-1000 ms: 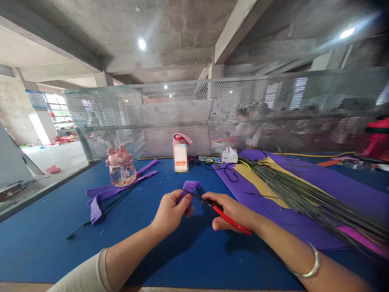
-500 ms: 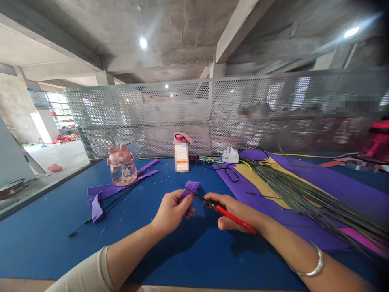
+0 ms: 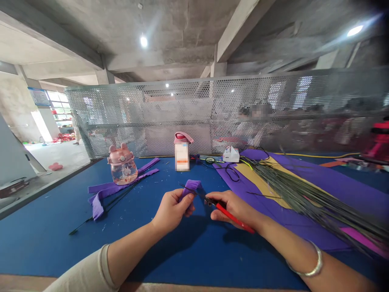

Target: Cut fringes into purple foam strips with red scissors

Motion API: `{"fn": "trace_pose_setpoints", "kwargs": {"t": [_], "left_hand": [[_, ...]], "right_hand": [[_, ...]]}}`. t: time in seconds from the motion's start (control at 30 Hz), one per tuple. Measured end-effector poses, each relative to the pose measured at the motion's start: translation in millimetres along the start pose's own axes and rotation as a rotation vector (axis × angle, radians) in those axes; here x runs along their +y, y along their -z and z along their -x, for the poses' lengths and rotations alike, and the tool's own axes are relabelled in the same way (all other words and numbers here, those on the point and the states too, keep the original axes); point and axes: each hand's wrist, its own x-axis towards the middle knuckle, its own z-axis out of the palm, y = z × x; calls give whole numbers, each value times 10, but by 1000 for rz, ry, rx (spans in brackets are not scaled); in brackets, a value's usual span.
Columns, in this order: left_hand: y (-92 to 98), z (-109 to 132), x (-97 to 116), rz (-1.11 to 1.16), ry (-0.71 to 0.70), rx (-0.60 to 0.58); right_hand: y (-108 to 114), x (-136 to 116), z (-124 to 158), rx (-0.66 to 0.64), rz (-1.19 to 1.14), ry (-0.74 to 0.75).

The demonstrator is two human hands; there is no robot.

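Observation:
My left hand (image 3: 172, 210) is closed in a pinch on a folded strip of purple crepe paper (image 3: 191, 187), held up over the blue table (image 3: 54, 239). My right hand (image 3: 235, 209) is wrapped round the red handles of a pair of scissors (image 3: 226, 211). The dark scissor blades reach left and meet the purple strip just above my left fingers. A silver bangle (image 3: 305, 271) sits on my right wrist.
Purple paper strips (image 3: 105, 194) and thin dark stems lie at left by a pink bottle (image 3: 122, 164). A second pink-capped bottle (image 3: 182, 151) stands at centre back. Purple and yellow sheets (image 3: 261, 178) under a bundle of green stems (image 3: 310, 198) fill the right. A perforated metal screen (image 3: 212, 113) closes the far edge.
My right hand with the scissors has edged slightly up and left toward the strip. The view has shifted a little. Little else has moved.

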Motion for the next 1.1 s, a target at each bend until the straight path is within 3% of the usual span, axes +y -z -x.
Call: {"fn": "trace_pose_setpoints", "kwargs": {"t": [0.4,0.7,0.9,1.1], "left_hand": [[-4,15,-7,25,66,-11],[29,20,42,-75,91,-47],[6,7,52,-66,88,38],[22,-10,8,-86,55,87]], "right_hand": [[0,-42,-4,25,53,-46],[42,26,3,69,96,-47],[81,-58,11,65,142,8],[53,-71,18,-33,131,12]]}}
